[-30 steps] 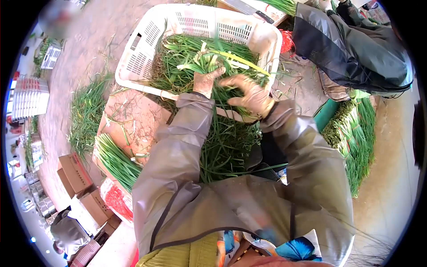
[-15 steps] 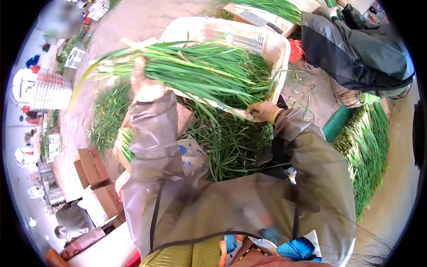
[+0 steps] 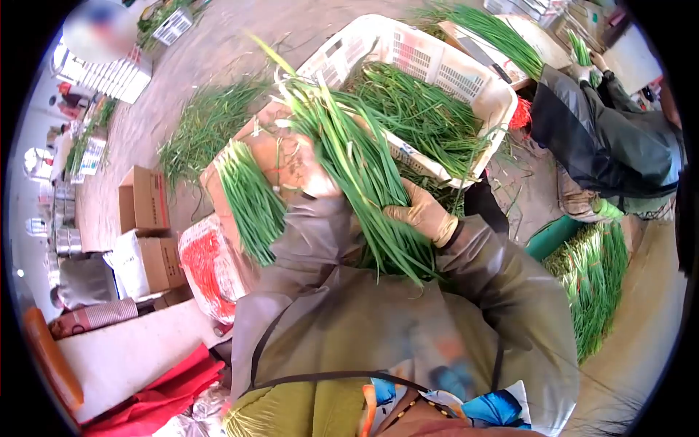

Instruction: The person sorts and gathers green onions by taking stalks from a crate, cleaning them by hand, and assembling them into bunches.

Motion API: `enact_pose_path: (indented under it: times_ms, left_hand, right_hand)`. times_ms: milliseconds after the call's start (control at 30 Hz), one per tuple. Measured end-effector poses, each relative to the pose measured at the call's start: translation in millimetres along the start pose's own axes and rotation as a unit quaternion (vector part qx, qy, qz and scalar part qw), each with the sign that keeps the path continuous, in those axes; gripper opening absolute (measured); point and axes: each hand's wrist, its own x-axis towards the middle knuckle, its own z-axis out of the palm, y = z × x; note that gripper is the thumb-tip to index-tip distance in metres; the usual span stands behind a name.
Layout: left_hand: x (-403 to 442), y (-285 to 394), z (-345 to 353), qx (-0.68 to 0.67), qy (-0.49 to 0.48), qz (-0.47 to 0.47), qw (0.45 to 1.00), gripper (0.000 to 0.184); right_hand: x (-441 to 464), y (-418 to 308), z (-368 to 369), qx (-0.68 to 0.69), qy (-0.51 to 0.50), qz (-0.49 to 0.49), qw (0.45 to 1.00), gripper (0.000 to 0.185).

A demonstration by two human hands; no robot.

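Observation:
A loose bunch of green chives (image 3: 349, 156) is held up slantwise in front of my chest, pale stem ends at the upper left and leaf tips towards me. My left hand (image 3: 312, 169) is closed on its left side; this hand is blurred, and its fingers are partly behind the stalks. Lower down, my gloved right hand (image 3: 424, 213) grips the leafy part from the right. Beneath my left arm, a neat smaller bundle of chives (image 3: 251, 197) lies on a cardboard surface (image 3: 218, 186).
Behind the bunch stands a white plastic crate (image 3: 502, 98) with loose greens inside. Tied bundles (image 3: 593, 284) are stacked at the right. Red ties (image 3: 207, 266) and cardboard boxes (image 3: 142, 200) are at the left. A co-worker's dark apron (image 3: 575, 138) shows at the upper right, near a knife (image 3: 501, 71).
The bunch has come out from over the crate towards me and turned from nearly level to steeply slanted. My right hand has moved from the crate's rim onto its leaves. The view has shifted left.

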Motion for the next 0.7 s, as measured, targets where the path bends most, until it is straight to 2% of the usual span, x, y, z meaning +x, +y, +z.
enact_pose_path:
  times_ms: [33, 67, 100, 133, 167, 200, 233, 267, 300, 333, 367, 400, 433, 467, 567, 633, 667, 700]
  left_hand:
    - [-15.5, -13.8, 0.2, 0.041, 0.101, -0.017, 0.994, 0.074]
    - [-40.3, -29.2, -10.0, 0.156, 0.073, -0.030, 0.985, 0.077]
    - [-59.1, -46.6, -31.4, 0.128, 0.078, -0.073, 0.986, 0.077]
    - [-68.5, -57.1, -48.9, 0.034, 0.100, -0.101, 0.989, 0.067]
    - [-69.6, -53.2, -53.5, 0.015, 0.124, -0.120, 0.985, 0.063]
    - [-71.2, -49.2, -57.8, -0.003, 0.149, -0.139, 0.979, 0.061]
    - [-71.6, -43.6, -62.0, -0.077, 0.159, -0.132, 0.975, 0.054]
    - [-68.6, -31.5, -57.5, -0.048, 0.149, -0.125, 0.980, 0.059]
    - [-63.1, -12.7, -52.0, -0.038, 0.104, -0.153, 0.982, 0.062]
    - [-57.4, 9.7, -44.5, -0.027, 0.060, -0.180, 0.982, 0.065]
    - [-52.8, 31.3, -32.8, -0.009, 0.042, -0.213, 0.976, 0.069]
    - [-52.3, 53.7, -16.7, 0.071, 0.050, -0.234, 0.968, 0.069]
    - [-53.2, 71.6, 0.9, 0.126, 0.054, -0.250, 0.958, 0.071]
    - [-56.0, 85.2, 13.7, 0.181, 0.060, -0.267, 0.945, 0.073]
    - [-66.0, 110.3, 36.3, 0.231, -0.093, -0.346, 0.905, 0.084]
    - [-90.7, 119.8, 25.7, 0.290, -0.101, -0.405, 0.861, 0.076]
    - [-104.6, 122.2, 9.3, 0.306, -0.117, -0.441, 0.836, 0.073]
    - [-122.0, 117.6, 19.4, 0.297, -0.065, -0.452, 0.838, 0.062]
  right_hand:
    - [0.8, 15.3, 8.0, -0.036, 0.058, -0.014, 0.998, 0.059]
    - [2.0, 25.5, 16.9, -0.175, 0.093, -0.050, 0.979, 0.062]
    - [-3.2, 21.6, 29.1, -0.289, 0.087, 0.007, 0.953, 0.063]
    - [-8.9, 17.2, 40.2, -0.399, 0.083, 0.060, 0.911, 0.064]
    - [-12.5, 23.3, 43.8, -0.398, 0.055, 0.072, 0.913, 0.069]
    - [-17.6, 26.2, 43.8, -0.411, 0.024, 0.091, 0.907, 0.065]
    - [-18.8, 24.1, 35.1, -0.395, -0.029, 0.076, 0.915, 0.061]
    - [-19.4, 19.4, 24.4, -0.376, -0.081, 0.062, 0.921, 0.058]
    - [-22.4, -6.5, 16.8, -0.368, -0.089, 0.097, 0.921, 0.050]
    - [-24.4, -11.8, 0.8, -0.378, -0.041, -0.001, 0.925, 0.040]
    - [-21.9, -9.5, -11.5, -0.330, 0.080, -0.126, 0.932, 0.032]
    - [-17.9, -19.6, -22.5, -0.156, 0.142, -0.090, 0.973, 0.029]
    - [-21.1, -57.3, -18.6, -0.112, 0.184, -0.042, 0.976, 0.032]
    - [-22.1, -72.9, -20.4, -0.084, 0.192, -0.052, 0.976, 0.033]
    - [-14.1, -89.2, 4.5, -0.022, 0.085, -0.092, 0.992, 0.047]
    - [-6.7, -86.4, 24.0, 0.048, 0.029, -0.075, 0.996, 0.061]
    - [-0.6, -80.7, 33.1, 0.135, 0.005, -0.093, 0.986, 0.058]
    - [4.9, -73.3, 40.8, 0.145, 0.019, -0.087, 0.985, 0.053]
